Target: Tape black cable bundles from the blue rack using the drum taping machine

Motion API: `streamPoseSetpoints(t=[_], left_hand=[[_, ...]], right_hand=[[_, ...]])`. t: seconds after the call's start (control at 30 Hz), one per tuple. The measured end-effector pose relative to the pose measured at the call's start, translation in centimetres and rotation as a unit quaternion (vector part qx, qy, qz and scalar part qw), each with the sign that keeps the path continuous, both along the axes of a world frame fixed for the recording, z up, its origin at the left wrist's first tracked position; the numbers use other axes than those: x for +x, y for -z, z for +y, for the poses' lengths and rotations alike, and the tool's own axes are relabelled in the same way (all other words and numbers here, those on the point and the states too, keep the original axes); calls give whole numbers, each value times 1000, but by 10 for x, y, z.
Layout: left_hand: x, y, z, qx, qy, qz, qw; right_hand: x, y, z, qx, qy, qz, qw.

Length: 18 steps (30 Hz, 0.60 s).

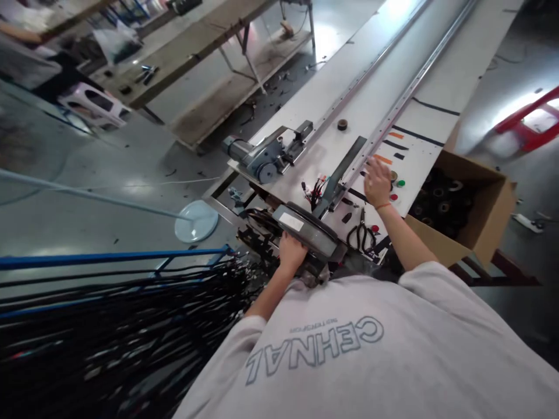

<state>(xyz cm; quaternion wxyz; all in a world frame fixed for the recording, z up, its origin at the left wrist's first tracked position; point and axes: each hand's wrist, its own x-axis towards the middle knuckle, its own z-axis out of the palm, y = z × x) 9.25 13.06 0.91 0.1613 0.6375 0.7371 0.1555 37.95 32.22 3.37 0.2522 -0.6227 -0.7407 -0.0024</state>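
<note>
My left hand (292,251) is at the near side of a grey machine housing (308,230) with a white label. Its fingers are mostly hidden against the housing, so its grip does not show. Over the white bench, my right hand (378,181) hovers or rests with fingers apart and nothing visible in it. Close to that hand are a small tape roll (393,176), an orange strip (383,159) and a green button (400,183). Black-handled scissors (361,235) lie nearer my body. A bundle of thin wires (315,192) sits beyond the housing.
On the right stands a cardboard box (489,224) holding several dark rolls. A motorised unit (262,157) is mounted at the bench's left edge. Metal rails run along the white bench (349,81). Black cables (144,331) hang at a blue rack on the left.
</note>
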Motion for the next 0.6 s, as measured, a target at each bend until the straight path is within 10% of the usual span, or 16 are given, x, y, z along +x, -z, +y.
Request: streamPoseSetpoints(t=[0.1,0.2,0.6], left_hand=[[-22,2,-37,-28,-43,-20,998],[-41,7,-64,-79,-49,-53,994],[-84,24,-118,-142,-134,-106,975]], right_hand=[[61,26,-27,-101,194,10,976],[94,45,-33,-200,230,17,952],[77,29,-17,-280,297,-31,912]])
